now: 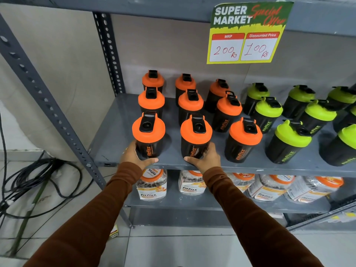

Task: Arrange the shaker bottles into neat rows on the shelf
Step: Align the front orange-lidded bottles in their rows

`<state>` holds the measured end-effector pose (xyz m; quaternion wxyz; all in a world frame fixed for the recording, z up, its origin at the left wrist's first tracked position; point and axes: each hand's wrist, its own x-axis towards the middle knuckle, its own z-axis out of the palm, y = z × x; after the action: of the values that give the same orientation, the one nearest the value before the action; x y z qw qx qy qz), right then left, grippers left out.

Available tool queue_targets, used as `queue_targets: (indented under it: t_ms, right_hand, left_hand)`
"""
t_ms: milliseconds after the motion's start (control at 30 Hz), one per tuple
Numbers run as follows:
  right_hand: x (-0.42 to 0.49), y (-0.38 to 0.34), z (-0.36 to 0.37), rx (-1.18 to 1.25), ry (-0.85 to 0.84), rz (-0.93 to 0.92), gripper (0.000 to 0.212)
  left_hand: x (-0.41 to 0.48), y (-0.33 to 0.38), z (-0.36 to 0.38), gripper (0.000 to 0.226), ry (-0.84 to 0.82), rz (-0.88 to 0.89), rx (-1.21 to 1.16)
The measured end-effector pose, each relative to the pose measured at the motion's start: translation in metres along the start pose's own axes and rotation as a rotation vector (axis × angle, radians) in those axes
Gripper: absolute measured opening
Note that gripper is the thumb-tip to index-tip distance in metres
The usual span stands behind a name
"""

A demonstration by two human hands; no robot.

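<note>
On the grey metal shelf [123, 132] under a price sign [244, 33], the left hand [134, 157] wraps the front-left orange-lidded shaker [148, 135] and the right hand [204, 158] its neighbouring shaker [195, 137], green-lidded shakers [289, 139] rightward, cables [38, 180] on the tiled floor [173, 247]

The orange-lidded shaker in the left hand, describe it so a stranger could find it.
Start at the grey metal shelf under the price sign. Go to the front left corner: the orange-lidded shaker is the leftmost in the front row, the left hand around its base.
</note>
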<state>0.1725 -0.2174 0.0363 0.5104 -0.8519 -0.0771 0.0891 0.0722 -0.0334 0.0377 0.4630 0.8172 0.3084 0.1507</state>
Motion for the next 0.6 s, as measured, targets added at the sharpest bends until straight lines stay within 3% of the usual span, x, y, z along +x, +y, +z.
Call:
queue_targets:
  t_ms: [600]
  right_hand:
    - [0.0024,0.0052,0.0012,-0.002,-0.014,-0.022,0.072]
  left_hand:
    - [0.0014,-0.0014,-0.002,0.066,0.001,0.006,0.023]
